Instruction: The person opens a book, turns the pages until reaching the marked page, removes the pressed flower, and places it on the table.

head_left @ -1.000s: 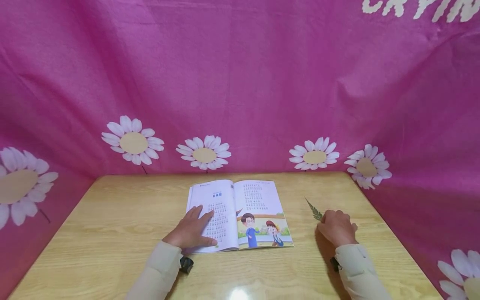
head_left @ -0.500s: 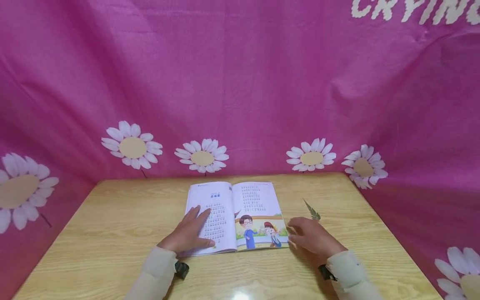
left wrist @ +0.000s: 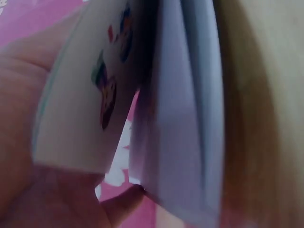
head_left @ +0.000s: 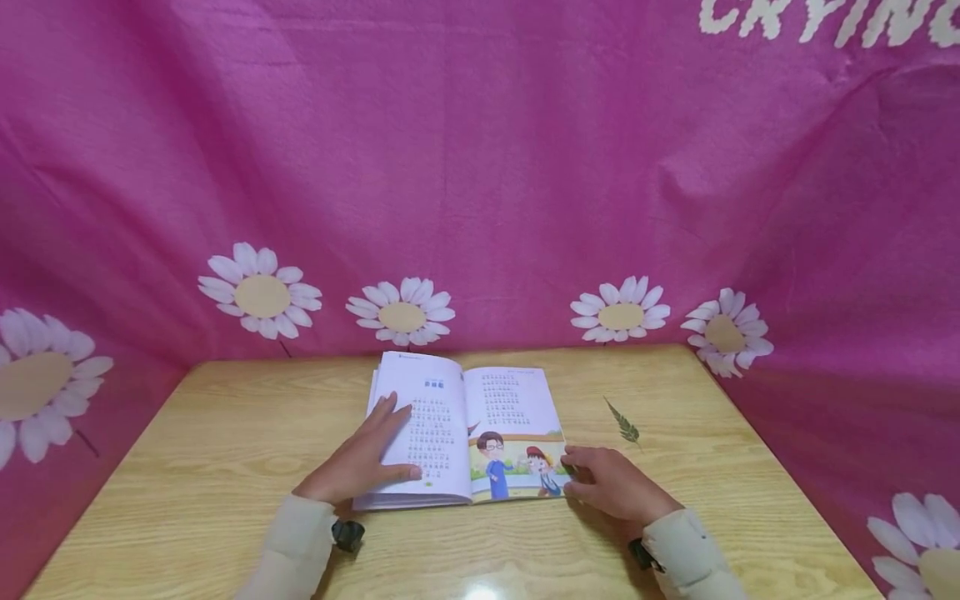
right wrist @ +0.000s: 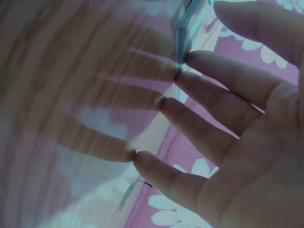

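An open picture book (head_left: 517,400) lies on the table. My left hand (head_left: 360,458) holds its left-hand leaves, forefinger and thumb over the printed page in the head view. In the left wrist view those pages (left wrist: 180,114) stand raised and fanned apart, with the hand's fingers at their edge. Beside the book's right edge, my right hand (head_left: 618,483) has its fingers extended. The right wrist view has its fingertips on the tabletop, the nearest touching the book's edge (right wrist: 183,38), and the thumb apart. A small green fern-like leaf (head_left: 624,421) lies flat beyond this hand.
The wooden table (head_left: 247,433) has a pink curtain (head_left: 480,167) with printed daisies around its back and sides. Each wrist bears a black strap. A bright light reflection shows at the table's front.
My right hand has left the leaf and moved left to the book's right edge. The leaf stays on the table. The book's left-hand leaves have risen under my left hand.
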The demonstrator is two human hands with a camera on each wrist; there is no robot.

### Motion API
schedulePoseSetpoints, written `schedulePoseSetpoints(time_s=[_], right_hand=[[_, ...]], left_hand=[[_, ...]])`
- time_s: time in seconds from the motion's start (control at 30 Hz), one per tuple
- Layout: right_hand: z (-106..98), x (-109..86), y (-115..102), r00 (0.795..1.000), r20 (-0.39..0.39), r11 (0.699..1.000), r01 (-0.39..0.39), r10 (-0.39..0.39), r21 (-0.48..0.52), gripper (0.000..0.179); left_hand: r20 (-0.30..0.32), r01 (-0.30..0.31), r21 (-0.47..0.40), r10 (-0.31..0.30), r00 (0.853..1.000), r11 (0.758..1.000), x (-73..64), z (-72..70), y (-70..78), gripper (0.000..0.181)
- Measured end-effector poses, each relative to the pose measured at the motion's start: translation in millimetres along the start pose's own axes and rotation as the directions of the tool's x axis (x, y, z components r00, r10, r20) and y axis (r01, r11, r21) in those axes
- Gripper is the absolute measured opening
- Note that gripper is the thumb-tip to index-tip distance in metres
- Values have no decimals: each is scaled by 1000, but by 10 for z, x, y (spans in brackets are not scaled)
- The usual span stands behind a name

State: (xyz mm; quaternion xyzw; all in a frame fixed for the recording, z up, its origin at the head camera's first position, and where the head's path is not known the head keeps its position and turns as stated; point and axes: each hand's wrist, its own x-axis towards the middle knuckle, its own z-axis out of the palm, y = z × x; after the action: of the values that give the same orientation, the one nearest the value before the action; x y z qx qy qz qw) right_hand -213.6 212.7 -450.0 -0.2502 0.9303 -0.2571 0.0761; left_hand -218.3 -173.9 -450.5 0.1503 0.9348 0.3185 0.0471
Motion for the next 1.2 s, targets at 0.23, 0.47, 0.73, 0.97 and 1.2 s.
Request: schedulePoseSetpoints(time_s=[0.23, 0.47, 0.73, 0.97, 1.2], right_hand=[[15, 19, -12, 1000, -9, 1000, -26, 26, -7, 39], [16, 22, -6, 1000, -12, 1000, -24, 24, 4, 39], [12, 12, 12, 1000, -13, 1000, 9, -9, -16, 39], [8, 14, 52, 996, -35, 997, 78, -78, 2, 33], [-31, -24, 56, 999, -35, 1000, -10, 10, -3, 37]], left_hand=[[-76, -29, -6, 29, 997, 1000, -65, -207, 27, 85], [-116, -39, -36, 35, 993, 999, -124, -360, 23, 79], [-146, -72, -54, 63, 987, 996, -185, -461, -67, 78], [-159, -35, -75, 22, 987, 997, -207, -501, -174, 72], [-148, -33, -98, 18, 989, 995, -206, -490, -270, 68]])
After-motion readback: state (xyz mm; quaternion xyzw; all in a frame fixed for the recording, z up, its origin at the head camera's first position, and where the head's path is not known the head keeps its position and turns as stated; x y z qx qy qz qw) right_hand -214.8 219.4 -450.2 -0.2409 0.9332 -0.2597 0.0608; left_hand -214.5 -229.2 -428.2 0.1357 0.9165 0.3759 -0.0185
